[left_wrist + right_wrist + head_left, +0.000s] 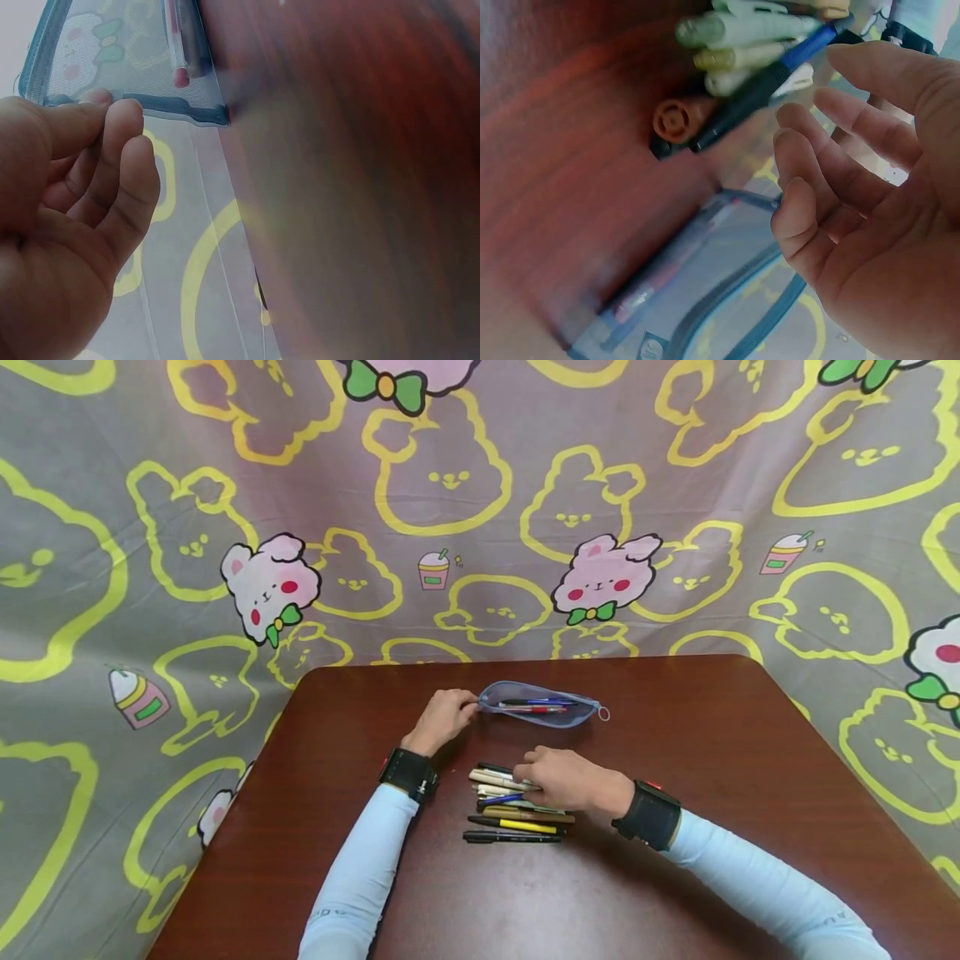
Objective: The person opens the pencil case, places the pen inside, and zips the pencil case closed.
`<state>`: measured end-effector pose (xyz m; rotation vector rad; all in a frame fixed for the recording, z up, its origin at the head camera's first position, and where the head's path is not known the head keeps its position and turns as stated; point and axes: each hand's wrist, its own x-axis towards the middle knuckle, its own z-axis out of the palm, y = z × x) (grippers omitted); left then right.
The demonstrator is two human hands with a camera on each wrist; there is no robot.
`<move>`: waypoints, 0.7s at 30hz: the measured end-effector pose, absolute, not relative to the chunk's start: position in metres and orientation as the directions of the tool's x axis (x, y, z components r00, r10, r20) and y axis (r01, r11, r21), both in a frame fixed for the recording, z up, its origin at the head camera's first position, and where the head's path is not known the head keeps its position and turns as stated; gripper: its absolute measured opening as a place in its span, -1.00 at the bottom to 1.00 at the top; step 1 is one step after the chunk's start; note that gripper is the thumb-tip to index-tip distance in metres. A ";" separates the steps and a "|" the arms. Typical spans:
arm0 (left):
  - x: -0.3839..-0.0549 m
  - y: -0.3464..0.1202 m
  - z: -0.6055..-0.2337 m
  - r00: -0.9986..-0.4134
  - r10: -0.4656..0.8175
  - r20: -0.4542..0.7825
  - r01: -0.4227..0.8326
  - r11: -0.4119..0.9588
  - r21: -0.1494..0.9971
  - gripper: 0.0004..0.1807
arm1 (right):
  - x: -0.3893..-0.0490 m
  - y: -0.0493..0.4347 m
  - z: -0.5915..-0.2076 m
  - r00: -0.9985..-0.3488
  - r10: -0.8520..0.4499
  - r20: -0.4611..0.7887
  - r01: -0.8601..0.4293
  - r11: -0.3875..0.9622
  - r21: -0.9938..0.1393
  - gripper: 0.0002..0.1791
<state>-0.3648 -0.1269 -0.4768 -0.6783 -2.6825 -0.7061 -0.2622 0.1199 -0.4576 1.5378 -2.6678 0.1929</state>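
Observation:
My left hand (444, 720) pinches the left end of a blue mesh pencil case (557, 722) between thumb and fingers. The zip is undone, and a few pens (536, 709) lie inside, one with red parts. Over a row of loose pens hovers my right hand (573, 781), its fingers bent and spread from the thumb. Nearest to these fingers, in the right wrist view, a blue and black pen (780, 71) lies across pale green and cream pens (720, 30). A brown pen (525, 815), a yellow and black pen (517, 824) and a black marker (510, 837) lie nearer me.
The pens and case sit on a dark reddish-brown table (360, 710). A grey cloth (480, 552) printed with yellow outlines and cartoon animals hangs behind and beside it. A ring pull (603, 713) sticks out at the case's right end.

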 end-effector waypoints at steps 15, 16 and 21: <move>-0.366 -0.127 -0.478 -0.858 0.358 0.368 0.494 0.771 0.402 -0.83 | -0.257 0.114 -0.468 -0.551 -0.833 0.052 -0.831 0.542 -0.127 -0.77; -0.366 -0.127 -0.478 -0.858 0.358 0.368 0.494 0.772 0.401 -0.83 | -0.257 0.114 -0.468 -0.553 -0.832 0.049 -0.829 0.544 -0.128 -0.77; -0.365 -0.128 -0.477 -0.860 0.359 0.364 0.493 0.769 0.407 -0.83 | -0.257 0.114 -0.468 -0.551 -0.833 0.046 -0.831 0.543 -0.124 -0.80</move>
